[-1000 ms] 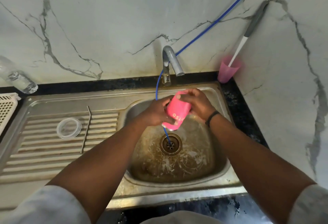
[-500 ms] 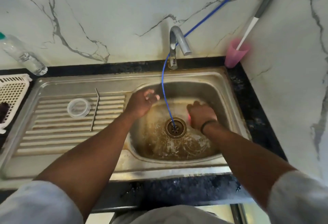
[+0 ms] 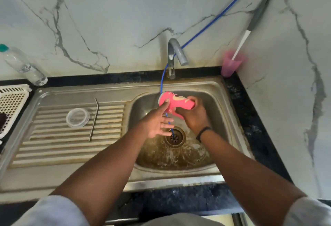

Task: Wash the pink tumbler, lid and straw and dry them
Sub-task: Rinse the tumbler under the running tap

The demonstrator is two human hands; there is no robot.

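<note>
A marble-patterned wall backs a steel sink [image 3: 217, 98] set in a dark counter, with a tap [image 3: 174, 51] over the basin and a blue hose [image 3: 211, 23] running down to the drain [image 3: 174, 137]. The tumbler [image 3: 176, 102] is held on its side over the basin, just below the tap. The right hand [image 3: 192, 114] grips it, fingers curled round its far end, while the left hand [image 3: 157, 121] has its fingers spread and straight, the thumb pressing the tumbler's near end. No water stream shows, and I cannot tell whether soap is on it. The lid [image 3: 78, 117] and the straw [image 3: 94, 119] lie side by side on the drainboard, well apart from the hands, and look untouched. My judgement is that the task is early: the tumbler is mid-wash, and the lid, the straw and all the drying remain. No cloth shows. A plastic bottle [image 3: 23, 65] leans at the back left, and a pink cup [image 3: 231, 64] stands in the right corner.
</note>
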